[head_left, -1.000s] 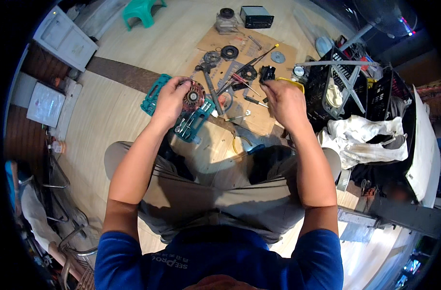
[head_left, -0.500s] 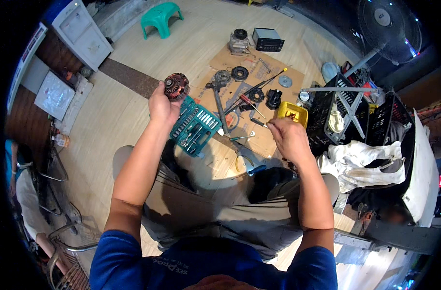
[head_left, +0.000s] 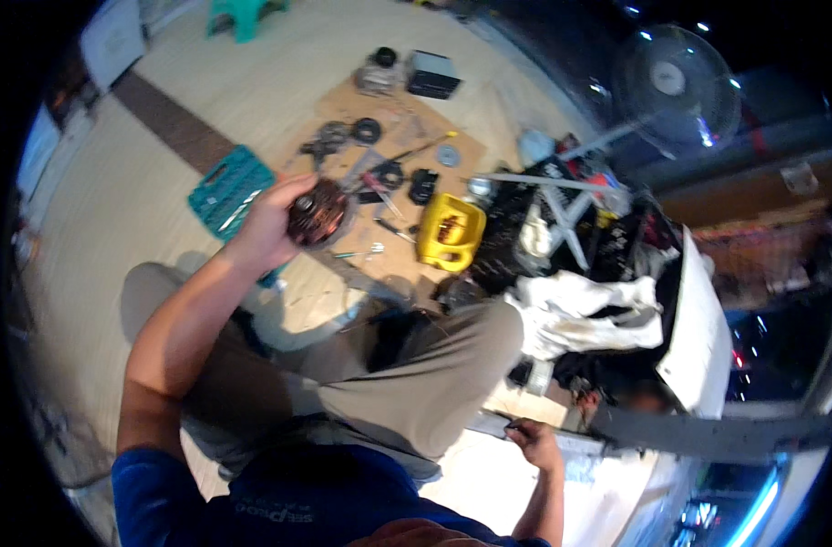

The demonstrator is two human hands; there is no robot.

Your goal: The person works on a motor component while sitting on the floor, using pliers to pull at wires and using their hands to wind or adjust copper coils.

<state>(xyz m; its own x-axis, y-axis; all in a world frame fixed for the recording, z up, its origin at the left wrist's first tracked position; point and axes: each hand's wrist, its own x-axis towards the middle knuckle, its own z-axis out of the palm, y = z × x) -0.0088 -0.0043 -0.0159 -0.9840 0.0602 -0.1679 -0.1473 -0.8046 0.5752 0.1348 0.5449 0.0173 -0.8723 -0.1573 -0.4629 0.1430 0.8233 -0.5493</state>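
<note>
My left hand [head_left: 272, 228] grips a round copper-wound motor part [head_left: 318, 214] above the cardboard [head_left: 462, 132] on the floor. Beside it lies a teal socket case [head_left: 217, 187]. My right hand [head_left: 532, 440] is low at the right, its fingers closed by a dark rail; what they hold, if anything, is too small to name. On the cardboard are a black plastic part [head_left: 422, 187], several round parts [head_left: 366, 130] and several screwdrivers [head_left: 380, 191]. A yellow container [head_left: 448, 232] with small pieces in it stands to their right. The picture is somewhat blurred.
Black crates [head_left: 507, 219] hold tools and metal bars, with white cloth [head_left: 580, 310] on the pile and a white panel [head_left: 694, 337] alongside. A fan [head_left: 671, 82] stands at the upper right. A metal housing [head_left: 377, 82], a boxy unit [head_left: 432, 75] and a green stool [head_left: 243, 18] are farther off.
The view has swung rightward. My right hand let go of the black part onto the cardboard and has moved down and back to the right. My left hand still holds the copper part.
</note>
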